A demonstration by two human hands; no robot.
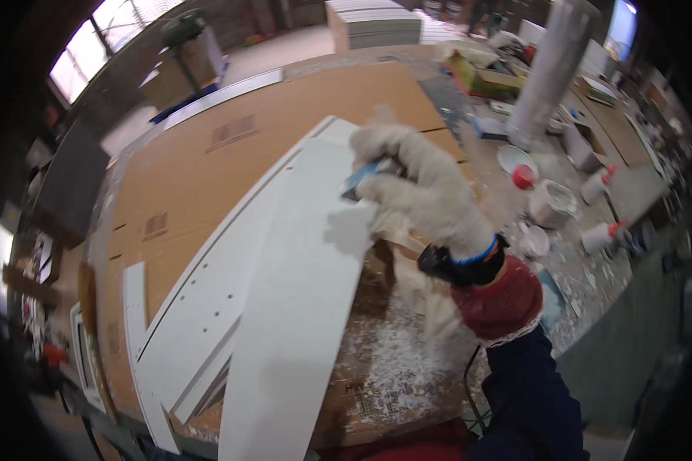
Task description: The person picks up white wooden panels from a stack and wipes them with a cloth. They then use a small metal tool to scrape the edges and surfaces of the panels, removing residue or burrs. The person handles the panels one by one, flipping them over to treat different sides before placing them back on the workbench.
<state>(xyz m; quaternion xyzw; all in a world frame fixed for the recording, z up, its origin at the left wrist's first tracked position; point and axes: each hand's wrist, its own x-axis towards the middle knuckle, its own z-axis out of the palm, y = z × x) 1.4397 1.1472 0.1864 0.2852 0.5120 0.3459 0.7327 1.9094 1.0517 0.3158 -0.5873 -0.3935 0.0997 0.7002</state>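
Observation:
My right hand [427, 184], in an off-white work glove, is closed around a small blue tool [359, 179] with a dark tip; its exact kind is too blurred to tell. The tool is held over the right edge of a long white board [300, 284], and the hand's shadow falls on that board. Beneath the board, toward the left, lies a white panel [200, 307] with rows of small holes. A crumpled cream cloth [415, 265] shows just below my right hand. My left hand is out of the picture.
Brown cardboard [177, 169] covers much of the table. White flakes [407, 361] are scattered at the near right. Red-tipped bottles [598, 237], a red lid [523, 177], a white tub [553, 203] and a wrapped column [550, 77] stand at right. Stacked panels [373, 27] are beyond.

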